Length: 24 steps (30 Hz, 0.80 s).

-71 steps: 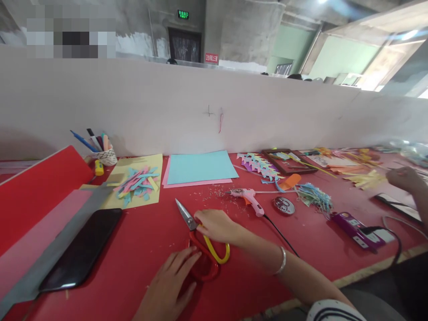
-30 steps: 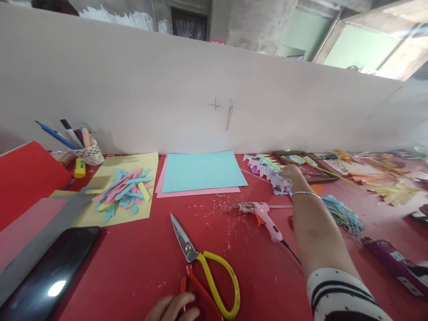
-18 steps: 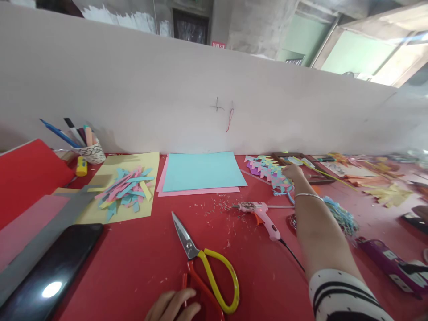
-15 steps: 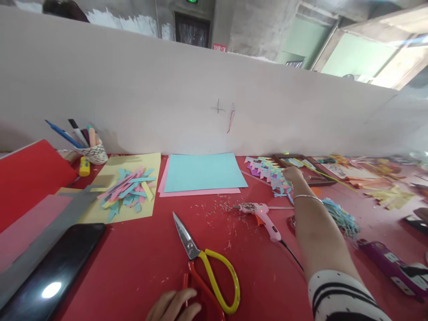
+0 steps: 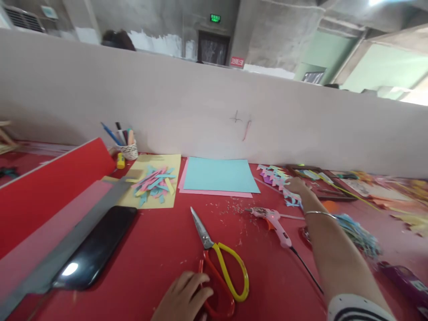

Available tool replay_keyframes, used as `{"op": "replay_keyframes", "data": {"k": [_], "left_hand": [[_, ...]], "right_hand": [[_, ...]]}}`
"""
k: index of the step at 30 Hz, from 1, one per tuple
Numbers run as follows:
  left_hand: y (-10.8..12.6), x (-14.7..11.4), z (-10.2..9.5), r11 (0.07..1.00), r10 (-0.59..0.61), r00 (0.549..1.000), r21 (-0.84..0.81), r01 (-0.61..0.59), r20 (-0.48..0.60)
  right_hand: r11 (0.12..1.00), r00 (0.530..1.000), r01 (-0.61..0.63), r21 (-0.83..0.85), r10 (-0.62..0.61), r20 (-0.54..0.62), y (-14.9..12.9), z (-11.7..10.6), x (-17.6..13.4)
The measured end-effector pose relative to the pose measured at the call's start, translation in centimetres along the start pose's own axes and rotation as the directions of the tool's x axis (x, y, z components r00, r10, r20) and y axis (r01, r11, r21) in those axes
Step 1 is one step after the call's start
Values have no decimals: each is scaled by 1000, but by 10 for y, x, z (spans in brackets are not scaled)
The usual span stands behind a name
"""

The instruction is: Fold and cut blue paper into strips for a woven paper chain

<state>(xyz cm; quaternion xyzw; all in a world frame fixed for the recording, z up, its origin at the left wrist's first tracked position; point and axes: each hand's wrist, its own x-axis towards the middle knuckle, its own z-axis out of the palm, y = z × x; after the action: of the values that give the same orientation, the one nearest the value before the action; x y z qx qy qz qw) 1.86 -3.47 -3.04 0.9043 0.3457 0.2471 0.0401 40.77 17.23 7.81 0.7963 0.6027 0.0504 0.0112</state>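
On the red table (image 5: pixel 160 240), half-open left fingers (image 5: pixel 196 280) touch scissors (image 5: pixel 207 243); right fingers (image 5: pixel 294 183), grip unclear, are at zigzag paper (image 5: pixel 274 174).

A craft workshop, by the look of it: scissors (image 5: pixel 208 244), a glue gun (image 5: pixel 272 216) and paper strips (image 5: pixel 156 182) on a red counter (image 5: pixel 157 249). Beyond, an exit sign (image 5: pixel 215 18) glows against rough concrete (image 5: pixel 277 38).

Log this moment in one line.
left hand: at scissors, handle end | right hand: at paper garland | glue gun: lying on red table
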Motion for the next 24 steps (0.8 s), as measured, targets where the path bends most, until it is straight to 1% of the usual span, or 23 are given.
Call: {"op": "replay_keyframes", "data": {"k": [3, 5, 7, 10, 12, 13, 14, 15, 16, 17, 18, 19, 20, 22, 23, 24], "left_hand": [[10, 3, -8, 990, -100, 994, -99, 103, 32], [15, 4, -12, 979, -130, 990, -150, 137, 55], [17, 4, -14, 972, -143, 987, -177, 155, 76], [17, 4, -19, 967, -156, 982, -187, 173, 102], [17, 3, -25, 962, -161, 976, -197, 188, 145], [16, 3, -28, 960, -162, 971, -200, 196, 173], [16, 2, -32, 958, -161, 966, -202, 202, 201], [16, 1, -36, 958, -161, 961, -199, 208, 226], [15, 1, -40, 958, -162, 956, -193, 212, 246], [15, 0, -44, 959, -160, 950, -186, 214, 267], [15, -1, -47, 960, -158, 944, -179, 216, 290], [15, -1, -49, 960, -157, 936, -174, 219, 314], [15, -1, -51, 960, -157, 928, -167, 224, 338], [16, 1, -51, 962, -156, 912, -151, 228, 379], [16, 3, -51, 964, -155, 905, -140, 227, 395], [17, 5, -50, 966, -158, 900, -126, 226, 406]], "right_hand": [[1000, 998, -25, -2, 25, 60, -16, -19, -4], [999, 998, 16, 34, -19, 63, -29, -32, -11], [991, 994, 88, 99, -93, 52, -44, -43, -22], [948, 974, 225, 226, -224, -28, -68, -54, -47], [915, 957, 288, 283, -266, -115, -83, -57, -67], [891, 944, 323, 320, -281, -171, -89, -57, -78], [832, 918, 389, 397, -312, -245, -95, -57, -90], [760, 892, 448, 471, -347, -290, -100, -56, -102], [692, 875, 484, 535, -376, -305, -104, -54, -114], [638, 869, 491, 594, -409, -279, -108, -51, -126], [606, 871, 471, 641, -432, -232, -112, -47, -138], [599, 861, 463, 653, -478, -173, -117, -42, -149], [606, 841, 482, 633, -522, -141, -121, -37, -161], [644, 802, 543, 538, -588, -106, -130, -26, -181], [682, 799, 554, 477, -598, -72, -134, -20, -190], [735, 817, 530, 422, -577, -22, -138, -14, -198]]}}
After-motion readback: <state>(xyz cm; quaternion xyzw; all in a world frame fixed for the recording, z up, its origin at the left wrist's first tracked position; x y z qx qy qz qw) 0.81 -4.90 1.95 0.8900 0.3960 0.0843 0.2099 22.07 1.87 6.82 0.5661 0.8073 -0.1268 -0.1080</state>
